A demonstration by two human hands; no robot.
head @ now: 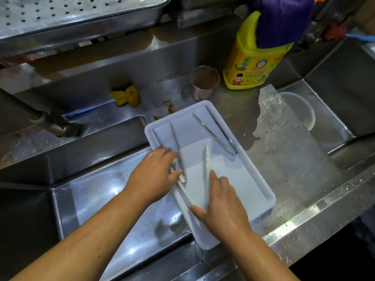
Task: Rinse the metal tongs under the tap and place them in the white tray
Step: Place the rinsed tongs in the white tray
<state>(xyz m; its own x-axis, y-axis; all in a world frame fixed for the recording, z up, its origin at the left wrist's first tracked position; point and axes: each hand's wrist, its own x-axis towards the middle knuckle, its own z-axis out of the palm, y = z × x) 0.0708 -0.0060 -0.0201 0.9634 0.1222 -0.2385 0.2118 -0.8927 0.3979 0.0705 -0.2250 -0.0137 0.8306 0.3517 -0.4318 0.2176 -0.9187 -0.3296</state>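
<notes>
Three tongs lie in the white tray (243,179), which bridges the sink edge and the counter. The far tongs (215,130) rest untouched, well apart from both hands. The left hand (156,175) lies flat over the left tongs (178,151), fingers spread loosely, not clearly gripping. The right hand (221,207) pinches the middle tongs (205,175) near their hinge end — long axis running away from the person, tips pointing forward.
</notes>
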